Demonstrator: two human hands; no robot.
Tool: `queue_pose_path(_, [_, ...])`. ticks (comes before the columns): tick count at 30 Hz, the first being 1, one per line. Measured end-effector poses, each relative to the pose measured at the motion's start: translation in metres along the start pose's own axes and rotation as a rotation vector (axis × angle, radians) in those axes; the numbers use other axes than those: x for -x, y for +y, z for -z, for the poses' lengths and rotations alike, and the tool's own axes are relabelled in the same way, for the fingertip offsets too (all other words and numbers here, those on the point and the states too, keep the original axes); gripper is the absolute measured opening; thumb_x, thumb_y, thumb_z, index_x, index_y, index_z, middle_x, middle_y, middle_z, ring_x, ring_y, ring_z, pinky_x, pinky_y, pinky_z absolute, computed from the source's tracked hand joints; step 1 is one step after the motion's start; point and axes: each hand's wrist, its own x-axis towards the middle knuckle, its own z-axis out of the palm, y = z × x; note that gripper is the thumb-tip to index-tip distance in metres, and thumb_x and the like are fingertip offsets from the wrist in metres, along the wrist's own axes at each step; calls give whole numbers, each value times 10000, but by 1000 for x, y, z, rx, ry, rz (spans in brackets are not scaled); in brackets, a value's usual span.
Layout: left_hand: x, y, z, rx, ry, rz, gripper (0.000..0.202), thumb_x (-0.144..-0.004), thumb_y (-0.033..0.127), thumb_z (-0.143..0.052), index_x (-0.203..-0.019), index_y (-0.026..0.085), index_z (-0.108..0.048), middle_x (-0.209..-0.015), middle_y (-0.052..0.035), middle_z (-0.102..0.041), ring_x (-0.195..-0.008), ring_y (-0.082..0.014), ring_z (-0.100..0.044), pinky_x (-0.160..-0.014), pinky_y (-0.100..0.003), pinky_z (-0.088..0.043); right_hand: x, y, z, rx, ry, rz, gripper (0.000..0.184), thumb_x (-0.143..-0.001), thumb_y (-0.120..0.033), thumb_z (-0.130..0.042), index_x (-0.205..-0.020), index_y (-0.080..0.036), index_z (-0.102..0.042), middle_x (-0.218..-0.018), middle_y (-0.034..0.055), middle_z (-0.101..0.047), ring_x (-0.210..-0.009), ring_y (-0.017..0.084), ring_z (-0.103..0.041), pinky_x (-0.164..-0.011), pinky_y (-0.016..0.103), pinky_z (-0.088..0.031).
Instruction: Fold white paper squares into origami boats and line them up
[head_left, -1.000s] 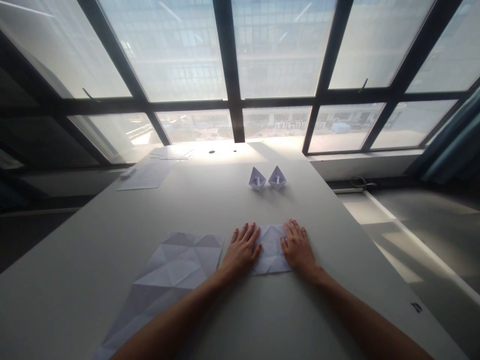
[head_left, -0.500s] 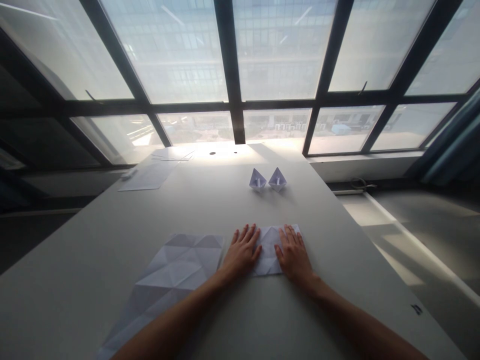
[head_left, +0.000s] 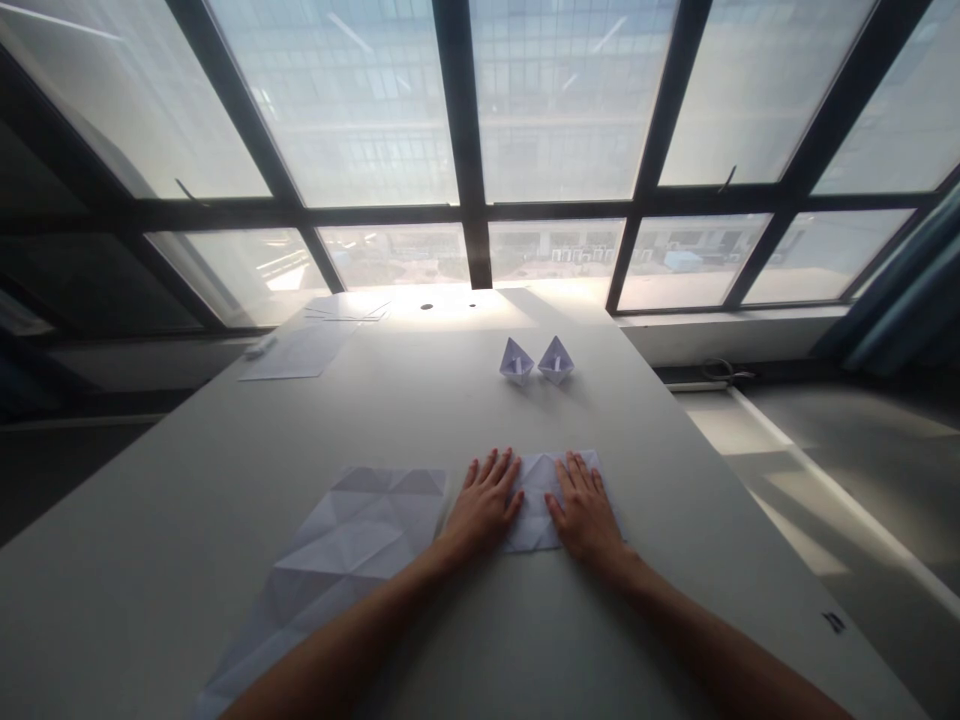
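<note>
From here I see both hands flat, fingers spread, grasping nothing. The left hand (head_left: 487,500) covers the left edge of a folded paper (head_left: 535,515); the right hand (head_left: 586,510) presses its right part. A creased sheet (head_left: 367,520) reaches under the left forearm. Bare white tabletop (head_left: 690,560) runs rightward to its edge, and forward to two paper boats (head_left: 516,363).

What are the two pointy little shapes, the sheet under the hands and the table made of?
Pointy shapes: probably matt white paper; they have thin edges and sharp folds.
Sheet: paper too, it seems, dull white with crease lines.
Table: smooth white top with a soft sheen at the far end; maybe laminate or painted board, but I can't tell which.
</note>
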Motion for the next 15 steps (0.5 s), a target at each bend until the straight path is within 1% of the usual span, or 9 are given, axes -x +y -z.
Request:
queue_pose_path(11, [-1,0,1,5,-6,0,567,-1007,442,-328,-1525,218,-283,-1604,-54,-217,-1490,-268,-117,-1190,-519,-145,-1,2,-4,1,19,5,644,-974,-422,-335,-1503,-54,-314,-1583,143,-252,-1479,247,-146,-1195,409,-93])
queue_pose_path(15, [-1,2,3,13,-4,-44,560,-1008,407,-337,-1534,229,-258,-1602,-54,-225,-1493,-248,-98,-1194,-522,-126,0,2,-3,0,8,16,644,-976,-418,-334,-1504,-51,-308,-1585,145,-246,-1480,252,-142,-1195,416,-94])
